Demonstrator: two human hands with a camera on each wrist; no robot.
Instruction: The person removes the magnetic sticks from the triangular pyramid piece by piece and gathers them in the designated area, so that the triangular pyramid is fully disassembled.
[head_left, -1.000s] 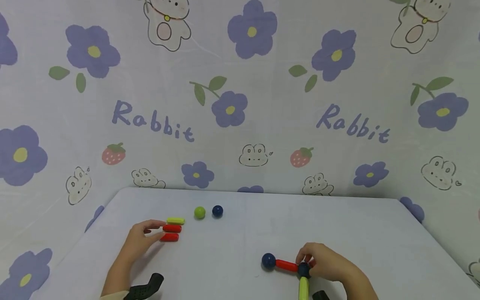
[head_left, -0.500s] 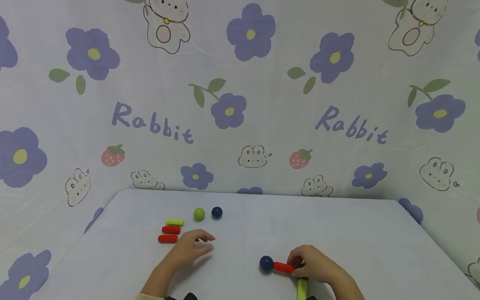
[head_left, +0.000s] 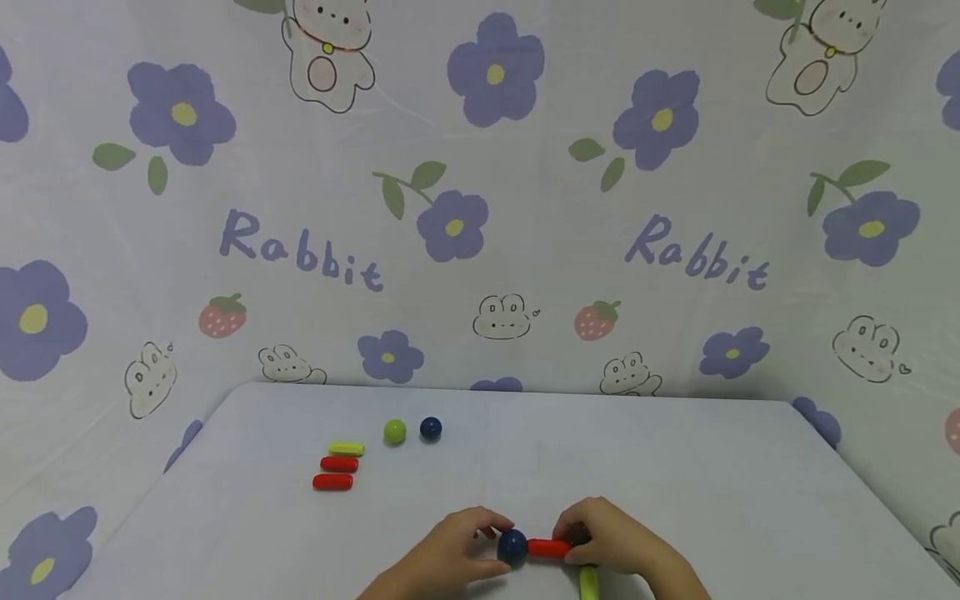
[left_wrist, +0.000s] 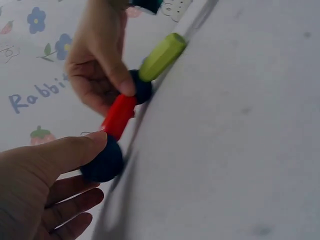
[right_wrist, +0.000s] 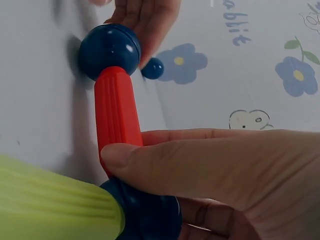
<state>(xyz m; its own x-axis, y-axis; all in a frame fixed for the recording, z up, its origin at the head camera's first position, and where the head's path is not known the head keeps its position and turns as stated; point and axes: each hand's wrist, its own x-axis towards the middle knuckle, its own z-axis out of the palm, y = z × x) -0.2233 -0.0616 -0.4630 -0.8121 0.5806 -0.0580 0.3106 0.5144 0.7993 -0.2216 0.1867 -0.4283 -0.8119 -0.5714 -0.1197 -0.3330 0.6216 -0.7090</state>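
Note:
A joined piece of magnetic building toys lies at the front of the table: a dark blue ball (head_left: 513, 547), a red rod (head_left: 547, 548), a second blue ball (right_wrist: 150, 212) and a yellow-green rod (head_left: 589, 583). At the left end, my left hand (head_left: 450, 557) holds the first ball between thumb and fingers. My right hand (head_left: 618, 542) pinches the red rod where it meets the second ball, its thumb lying along the rod in the right wrist view. From the head view, that second ball is mostly hidden behind the right hand.
On the white table (head_left: 675, 458), two red rods, the upper (head_left: 339, 464) and lower (head_left: 332, 482), lie below a yellow rod (head_left: 347, 449) at left. A green ball (head_left: 394, 432) sits beside a loose blue ball (head_left: 431, 429). A patterned cloth (head_left: 540, 200) hangs behind.
My left hand has left the loose rods, crossed rightward with nothing in it, and taken hold of the end ball. The right hand's fingers have shifted from the second ball toward the red rod.

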